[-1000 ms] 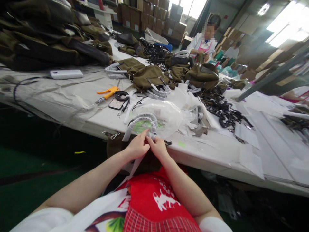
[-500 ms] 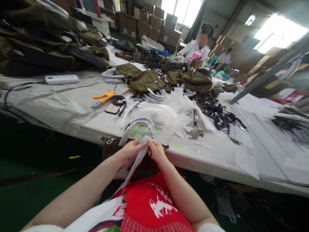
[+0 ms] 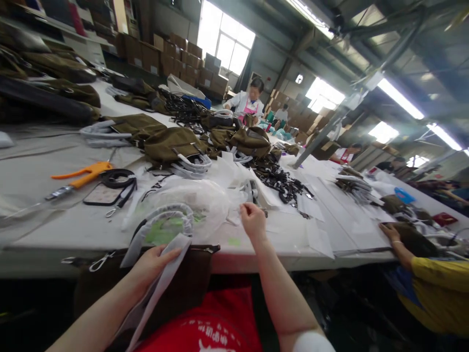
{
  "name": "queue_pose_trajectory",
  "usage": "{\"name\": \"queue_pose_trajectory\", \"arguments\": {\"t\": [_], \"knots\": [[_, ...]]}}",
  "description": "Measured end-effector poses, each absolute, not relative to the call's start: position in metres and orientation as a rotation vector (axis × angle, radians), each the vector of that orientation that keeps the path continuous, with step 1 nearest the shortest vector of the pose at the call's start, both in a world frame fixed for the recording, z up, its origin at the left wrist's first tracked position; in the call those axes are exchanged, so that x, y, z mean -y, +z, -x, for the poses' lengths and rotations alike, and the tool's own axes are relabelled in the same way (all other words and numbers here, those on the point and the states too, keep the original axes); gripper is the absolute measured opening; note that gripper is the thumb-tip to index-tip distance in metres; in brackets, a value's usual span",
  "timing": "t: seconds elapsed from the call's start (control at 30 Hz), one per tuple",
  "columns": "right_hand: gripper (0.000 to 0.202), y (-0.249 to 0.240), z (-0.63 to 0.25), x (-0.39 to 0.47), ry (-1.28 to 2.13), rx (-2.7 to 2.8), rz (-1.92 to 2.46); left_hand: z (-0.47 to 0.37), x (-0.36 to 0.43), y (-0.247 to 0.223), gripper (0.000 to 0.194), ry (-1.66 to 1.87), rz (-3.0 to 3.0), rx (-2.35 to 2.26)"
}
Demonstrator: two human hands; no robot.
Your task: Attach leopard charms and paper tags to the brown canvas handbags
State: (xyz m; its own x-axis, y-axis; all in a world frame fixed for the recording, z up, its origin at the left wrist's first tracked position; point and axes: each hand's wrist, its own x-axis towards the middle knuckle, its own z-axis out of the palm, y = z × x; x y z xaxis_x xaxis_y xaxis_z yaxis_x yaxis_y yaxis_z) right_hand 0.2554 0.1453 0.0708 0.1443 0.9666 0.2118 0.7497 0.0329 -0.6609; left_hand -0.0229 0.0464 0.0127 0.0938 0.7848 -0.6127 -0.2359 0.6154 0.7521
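Note:
My left hand (image 3: 156,264) is closed on a long white wrapping strip (image 3: 161,278), pinching it near the end of a bag handle. That handle (image 3: 185,215) arches up, covered in pale wrapping. Below it the dark brown bag (image 3: 183,281) hangs at the table's edge, with a metal clip (image 3: 100,262) on its left. My right hand (image 3: 253,221) is closed in a pinch beside what looks like a tape dispenser (image 3: 251,189); whatever its fingertips hold is too small to make out. A clear plastic bag (image 3: 208,198) lies behind the handle.
An orange-handled air gun (image 3: 86,176), a phone (image 3: 102,194) and a coiled black strap (image 3: 117,178) lie at left. Olive bags (image 3: 172,145) and black straps (image 3: 282,183) cover the table beyond. At right, a person in a yellow sleeve (image 3: 443,281) touches a bag.
My right hand has left the strip and moved right and forward to the dispenser. My left hand still holds the strip. The view has swung right and up, bringing the yellow-sleeved person in.

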Motion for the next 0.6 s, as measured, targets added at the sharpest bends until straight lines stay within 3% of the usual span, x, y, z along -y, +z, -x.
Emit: {"name": "queue_pose_trajectory", "arguments": {"t": [0.1,0.2,0.37,0.6], "knots": [[0.029,0.073,-0.312,-0.178,0.285,1.401,1.983,0.023,-0.047,0.008,0.053,0.83,-0.521,-1.246],[0.028,0.063,-0.345,-0.197,0.438,1.345,2.046,0.023,-0.049,0.004,0.056,0.839,-0.514,-1.225],[0.038,0.041,-0.355,-0.205,0.648,1.261,1.949,0.024,-0.05,0.002,0.06,0.84,-0.536,-1.261],[0.041,0.035,-0.361,-0.184,0.629,1.205,1.84,0.024,-0.048,0.017,0.06,0.813,-0.525,-1.218]]}}
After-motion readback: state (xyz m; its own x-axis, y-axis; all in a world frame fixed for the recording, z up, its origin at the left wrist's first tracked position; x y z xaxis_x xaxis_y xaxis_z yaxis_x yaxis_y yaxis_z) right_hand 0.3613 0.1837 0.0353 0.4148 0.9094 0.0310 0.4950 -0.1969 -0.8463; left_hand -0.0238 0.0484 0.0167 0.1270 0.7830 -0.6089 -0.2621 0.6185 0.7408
